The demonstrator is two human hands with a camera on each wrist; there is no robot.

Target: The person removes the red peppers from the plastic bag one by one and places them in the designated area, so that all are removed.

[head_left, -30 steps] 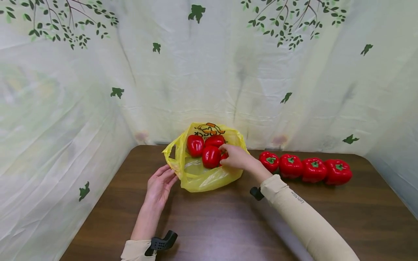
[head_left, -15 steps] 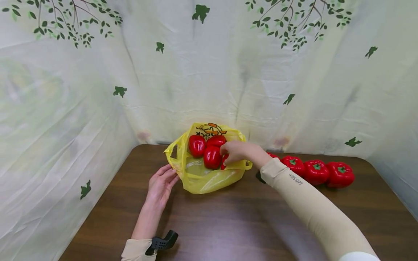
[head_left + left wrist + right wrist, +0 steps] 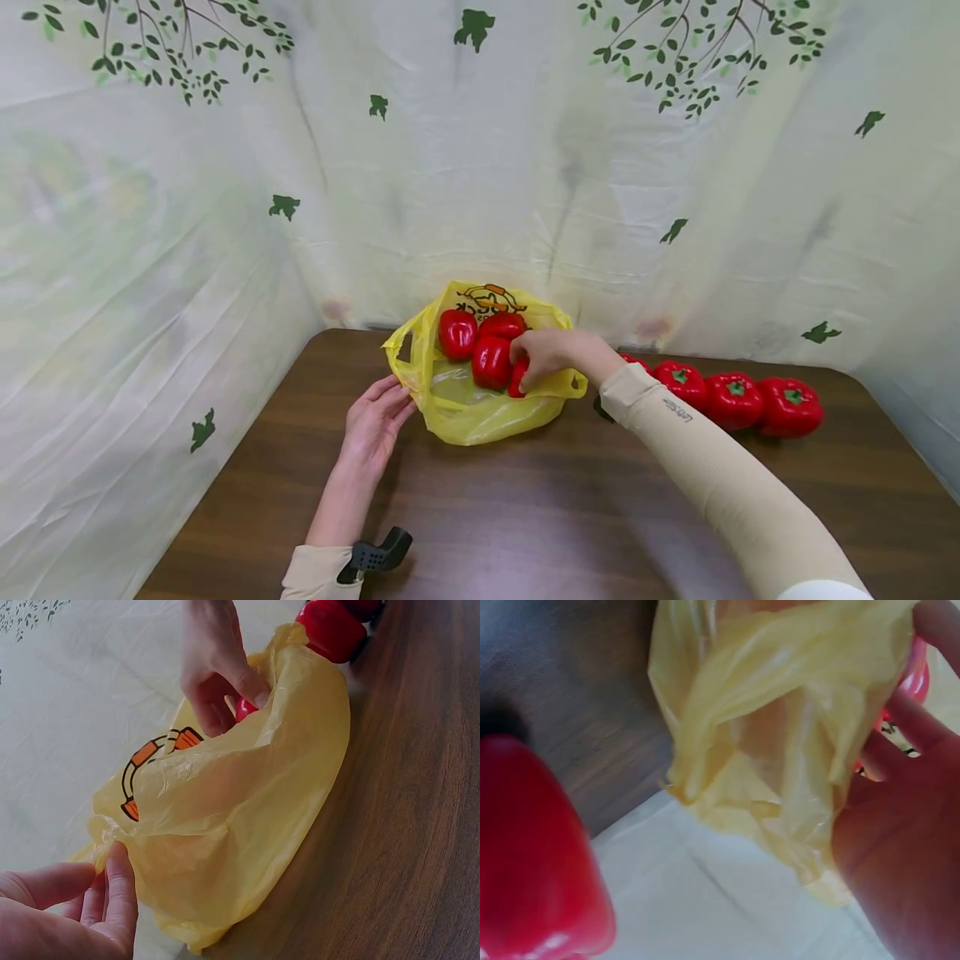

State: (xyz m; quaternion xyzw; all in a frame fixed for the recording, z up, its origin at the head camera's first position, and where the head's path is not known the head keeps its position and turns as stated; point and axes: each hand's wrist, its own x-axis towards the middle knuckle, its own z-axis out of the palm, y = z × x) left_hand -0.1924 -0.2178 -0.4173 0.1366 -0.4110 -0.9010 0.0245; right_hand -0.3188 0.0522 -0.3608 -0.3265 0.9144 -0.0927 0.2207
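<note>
Centre: crumpled, translucent yellow plastic bag point(image 3: 240, 810), black-and-orange print point(image 3: 145, 754) showing toward 10 o'clock. At 8 o'clock, left hand point(image 3: 75, 911) pinches the bag's edge between thumb and fingers. At 12 o'clock, right hand point(image 3: 216, 664) at the bag's mouth, fingers curled about a glossy red rounded object point(image 3: 245, 710), mostly hidden. At 1 o'clock, two glossy red rounded peppers point(image 3: 330, 631), cut by the frame. Brown wood-grain tabletop point(image 3: 405, 817) at 3 o'clock; pale cloth backdrop point(image 3: 56, 765) at 10.
</note>
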